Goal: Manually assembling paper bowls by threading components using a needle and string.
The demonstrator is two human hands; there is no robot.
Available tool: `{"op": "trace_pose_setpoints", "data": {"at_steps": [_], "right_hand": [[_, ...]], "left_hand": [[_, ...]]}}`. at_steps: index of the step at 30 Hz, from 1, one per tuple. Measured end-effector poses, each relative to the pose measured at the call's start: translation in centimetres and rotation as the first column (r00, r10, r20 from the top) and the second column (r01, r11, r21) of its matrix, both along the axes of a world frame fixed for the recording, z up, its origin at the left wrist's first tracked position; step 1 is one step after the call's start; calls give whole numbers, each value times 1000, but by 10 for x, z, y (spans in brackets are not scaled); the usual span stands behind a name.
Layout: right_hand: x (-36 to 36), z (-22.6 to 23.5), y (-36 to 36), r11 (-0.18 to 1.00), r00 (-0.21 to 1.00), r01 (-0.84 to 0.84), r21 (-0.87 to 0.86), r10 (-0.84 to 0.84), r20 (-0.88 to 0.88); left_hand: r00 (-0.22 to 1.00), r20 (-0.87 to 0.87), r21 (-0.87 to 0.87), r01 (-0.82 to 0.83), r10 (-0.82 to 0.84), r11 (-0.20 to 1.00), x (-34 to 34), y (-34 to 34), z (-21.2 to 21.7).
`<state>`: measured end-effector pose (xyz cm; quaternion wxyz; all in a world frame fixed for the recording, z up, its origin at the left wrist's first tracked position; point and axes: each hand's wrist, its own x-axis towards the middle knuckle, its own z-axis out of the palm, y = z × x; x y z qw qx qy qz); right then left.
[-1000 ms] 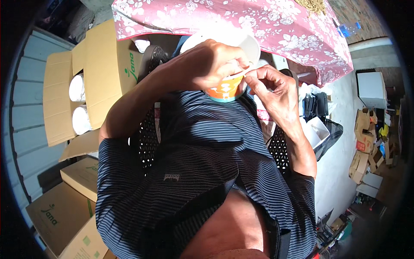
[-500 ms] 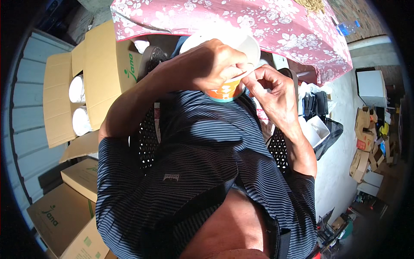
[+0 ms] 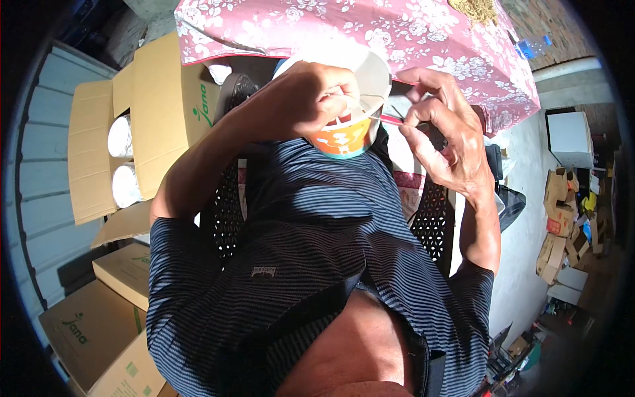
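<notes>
Rod (image 3: 391, 120), slim, red, pointed toward nine o'clock, axis nine-to-three, pinched by the right hand (image 3: 453, 142); left hand (image 3: 316, 94) curled at a round orange-and-white tub (image 3: 345, 140), grip unclear.

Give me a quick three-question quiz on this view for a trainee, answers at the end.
1. Multiple choice: where is the slim red strip? A) On the pink tablecloth. B) In the fingers of the right hand. C) On the floor.
2. True or false: the left hand is over the orange patterned paper tub.
3. Count: how many white cylinders show at the open cardboard box on the person's left?

Key: 1. B. 2. True. 3. Two.
</notes>
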<state>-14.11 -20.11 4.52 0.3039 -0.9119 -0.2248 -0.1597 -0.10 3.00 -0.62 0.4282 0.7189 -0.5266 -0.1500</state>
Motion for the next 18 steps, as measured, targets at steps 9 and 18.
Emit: {"op": "trace_pose_setpoints", "data": {"at_steps": [9,18], "right_hand": [[27,-15,10,999,998,-41,17,42,-38],[30,-10,6,934,974,-165,317,205,-97]], "left_hand": [[983,-12,-84,-184,184,979,0,12,15],[851,-514,-16,-138,111,990,-3,16,11]]}}
